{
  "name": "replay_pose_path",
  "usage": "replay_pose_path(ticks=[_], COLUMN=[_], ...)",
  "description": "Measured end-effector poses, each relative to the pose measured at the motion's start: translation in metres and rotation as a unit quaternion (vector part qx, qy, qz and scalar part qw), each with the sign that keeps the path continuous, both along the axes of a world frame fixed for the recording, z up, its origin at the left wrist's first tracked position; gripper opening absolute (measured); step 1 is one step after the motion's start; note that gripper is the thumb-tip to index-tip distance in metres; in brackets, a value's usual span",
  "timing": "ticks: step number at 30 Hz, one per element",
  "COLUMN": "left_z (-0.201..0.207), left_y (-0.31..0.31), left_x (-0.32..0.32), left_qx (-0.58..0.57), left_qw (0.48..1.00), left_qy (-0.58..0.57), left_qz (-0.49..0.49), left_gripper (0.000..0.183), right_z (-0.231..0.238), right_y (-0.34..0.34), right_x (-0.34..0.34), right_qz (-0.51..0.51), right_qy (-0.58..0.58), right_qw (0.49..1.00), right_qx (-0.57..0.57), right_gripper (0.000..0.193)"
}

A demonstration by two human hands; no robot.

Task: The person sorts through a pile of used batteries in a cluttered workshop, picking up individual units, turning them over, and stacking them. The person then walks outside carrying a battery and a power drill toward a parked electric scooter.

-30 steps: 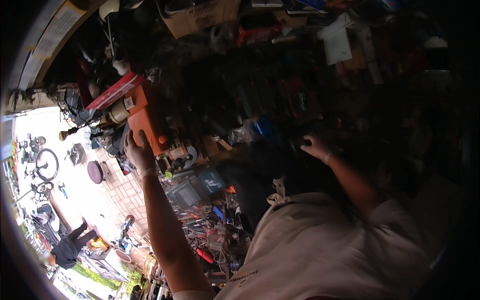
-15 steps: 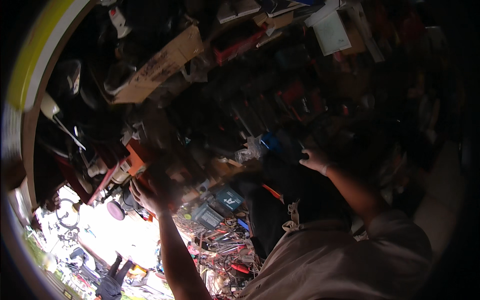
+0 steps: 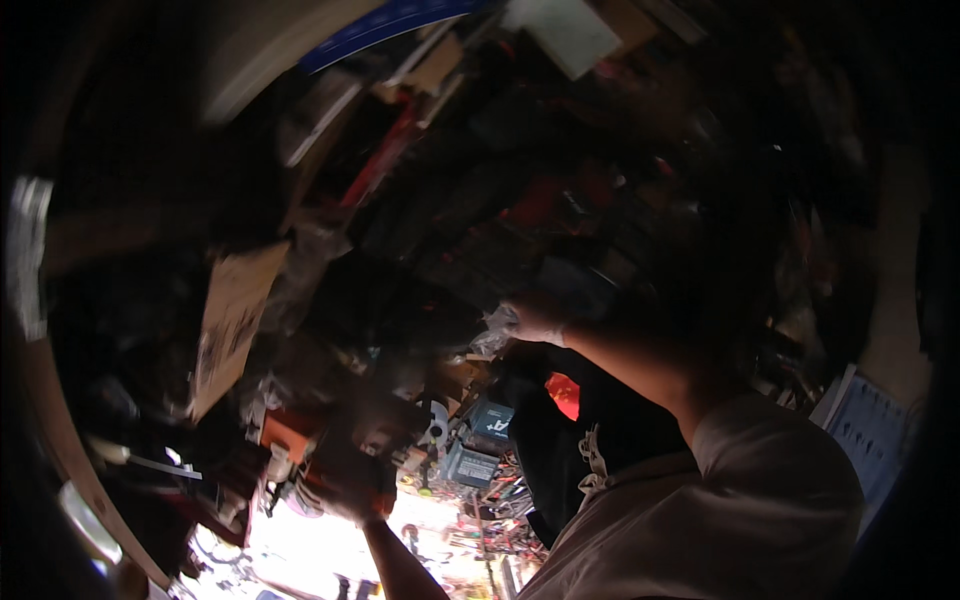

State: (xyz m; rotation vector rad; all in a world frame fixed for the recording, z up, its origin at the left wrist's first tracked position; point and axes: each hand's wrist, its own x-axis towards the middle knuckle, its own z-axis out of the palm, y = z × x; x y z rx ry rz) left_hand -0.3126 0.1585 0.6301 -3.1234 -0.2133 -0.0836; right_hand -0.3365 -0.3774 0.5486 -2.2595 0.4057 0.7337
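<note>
Dimly lit, the right hand [image 3: 535,322] reaches across in front of the body, its fingers curled at the crumpled clear plastic wrapping [image 3: 490,335]; they overlap its edge, but shadow hides the fingertips, so I cannot tell whether they pinch it or merely touch it. The left hand [image 3: 342,502], low in the view against the glare from outside, has its fingers extended beside a dark, bulky, blurred object [image 3: 350,462]; how far the fingers are spread, and whether they grip that object, I cannot tell. Just above the left hand's fingers sits an orange box-like thing [image 3: 287,432], and farther up stands a brown cardboard panel with dark markings [image 3: 232,330]. The wrapping lies near the black trousers [image 3: 535,440], above a dark teal block-shaped case with pale lettering [image 3: 490,420]. A grey block-shaped case [image 3: 470,466] sits just below the teal one, with a pale grey ring-shaped piece [image 3: 437,422] to their left. A bright red-orange patch [image 3: 564,396] shows against the trousers, above the light drawstring [image 3: 593,450] at the waist of the pale shirt [image 3: 700,520].
</note>
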Motion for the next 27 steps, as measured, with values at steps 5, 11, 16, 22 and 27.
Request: replay_pose_path(ticks=[5, 11, 16, 22, 27], left_z=[0.008, 0.001, -0.004, -0.003, 0.015], left_y=[-0.004, -0.005, -0.003, 0.007, -0.026], left_x=[0.002, 0.007, 0.012, 0.012, 0.034], left_qx=[-0.016, -0.049, -0.028, -0.008, 0.014], left_qw=[0.999, 0.998, 0.998, 0.998, 0.998], left_qy=[0.004, 0.002, 0.007, 0.03, 0.057], left_qz=[0.032, 0.049, 0.051, 0.046, 0.03], left_gripper=[0.065, 0.059, 0.056, 0.053, 0.05], right_z=[-0.034, -0.07, -0.102, -0.132, -0.131], right_y=[-0.047, -0.141, -0.167, -0.165, -0.163], right_x=[0.013, 0.052, 0.104, 0.123, 0.122], right_qz=[-0.166, -0.297, -0.14, 0.004, -0.005], right_qy=[-0.161, -0.281, -0.367, -0.29, -0.3], right_qw=[0.97, 0.885, 0.898, 0.928, 0.925], right_qx=[-0.077, -0.222, -0.2, -0.234, -0.235], right_gripper=[0.047, 0.047, 0.05, 0.049, 0.048])
